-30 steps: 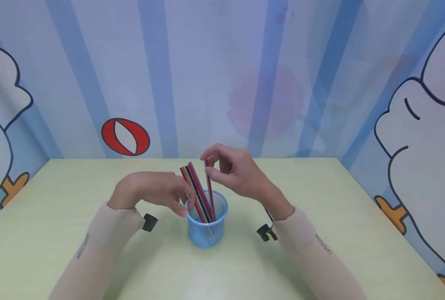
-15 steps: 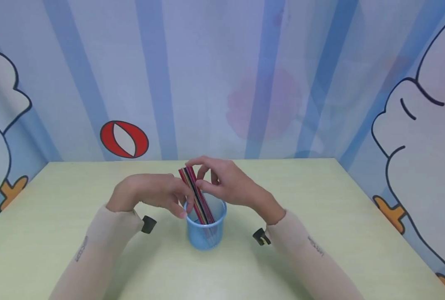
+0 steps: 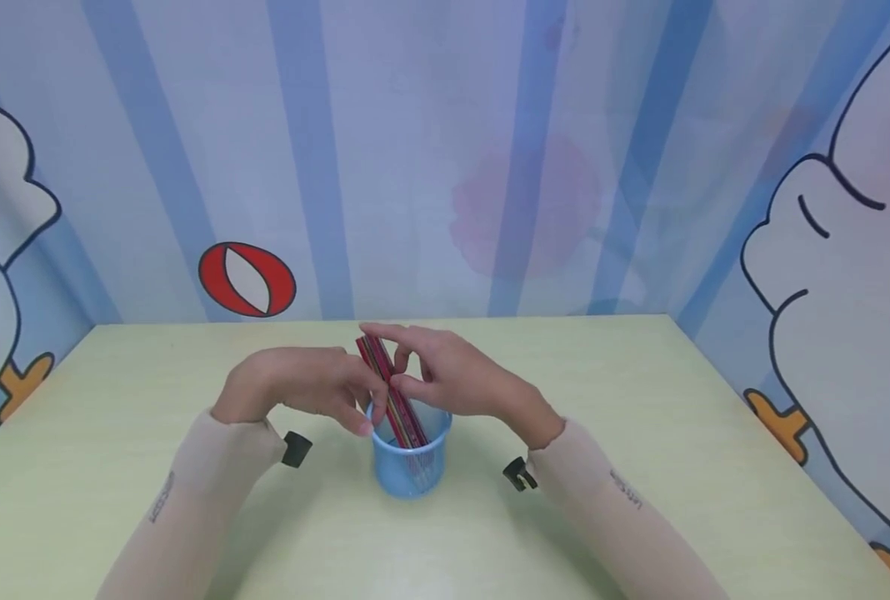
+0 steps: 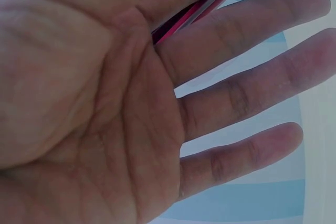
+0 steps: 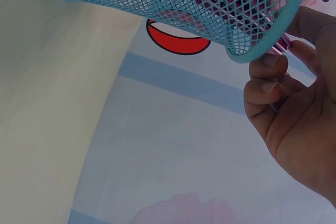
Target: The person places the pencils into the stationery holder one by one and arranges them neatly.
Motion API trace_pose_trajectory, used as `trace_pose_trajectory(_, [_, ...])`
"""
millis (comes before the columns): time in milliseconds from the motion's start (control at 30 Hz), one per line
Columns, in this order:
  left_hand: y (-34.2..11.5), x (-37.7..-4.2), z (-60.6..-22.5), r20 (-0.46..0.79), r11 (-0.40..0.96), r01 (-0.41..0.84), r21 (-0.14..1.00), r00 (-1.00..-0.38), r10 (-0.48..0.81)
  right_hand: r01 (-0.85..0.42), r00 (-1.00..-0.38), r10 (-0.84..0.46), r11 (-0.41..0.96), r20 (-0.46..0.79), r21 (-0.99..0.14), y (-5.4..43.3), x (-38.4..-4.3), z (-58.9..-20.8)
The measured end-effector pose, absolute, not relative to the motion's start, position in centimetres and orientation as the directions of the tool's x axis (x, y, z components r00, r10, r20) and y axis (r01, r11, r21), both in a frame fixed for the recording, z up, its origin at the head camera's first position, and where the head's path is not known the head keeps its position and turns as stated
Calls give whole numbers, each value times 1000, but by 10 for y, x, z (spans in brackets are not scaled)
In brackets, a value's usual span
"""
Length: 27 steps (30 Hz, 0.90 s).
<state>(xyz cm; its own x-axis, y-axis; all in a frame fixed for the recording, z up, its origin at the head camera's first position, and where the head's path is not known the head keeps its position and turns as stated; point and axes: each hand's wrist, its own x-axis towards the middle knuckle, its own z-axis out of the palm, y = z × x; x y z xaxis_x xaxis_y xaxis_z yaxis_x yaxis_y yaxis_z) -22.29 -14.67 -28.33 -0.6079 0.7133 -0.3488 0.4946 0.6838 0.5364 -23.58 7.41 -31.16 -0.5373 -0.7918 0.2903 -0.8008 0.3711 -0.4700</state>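
Striped backdrop on far side, pale table in front. Left hand pinches left rim of blue mesh cup, other fingers straight. Right hand on right, forefinger over tops of pencils; can't tell if gripping. Cup upright mid-table. Pencils inside, leaning far left.

the left sleeve and the right sleeve were long, plain and beige. dark lettering, too small to read with certainty, lay along each forearm. a black block jutted from the left cuff, a notched black piece from the right cuff.
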Motion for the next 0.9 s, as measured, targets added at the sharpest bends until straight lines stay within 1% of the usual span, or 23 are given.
trace_pose_trajectory(167, [-148, -223, -285, -343, 671, 507, 541, -596, 726, -796, -550, -796, 409, 253, -446, 74, -237, -315])
trace_pose_trajectory(300, [-148, -224, -285, -340, 667, 514, 540, -592, 731, -800, -548, -802, 418, 240, -431, 74, -238, -315])
trace_pose_trajectory(467, [-148, -223, -286, -343, 674, 504, 541, -599, 723, -796, -555, -797, 425, 240, -430, 76, -237, -314])
trace_pose_trajectory(633, [-148, -222, -287, -351, 677, 489, 550, -601, 719, -777, -576, -785, 439, 229, -450, 84, -238, -310])
trace_pose_trajectory(767, [-148, -222, -287, -338, 663, 509, 549, -590, 733, -758, -594, -775, 451, 215, -471, 92, -240, -304])
trace_pose_trajectory(900, [-148, -223, -286, -333, 661, 512, 548, -591, 734, -737, -612, -772, 481, 169, -474, 101, -243, -297])
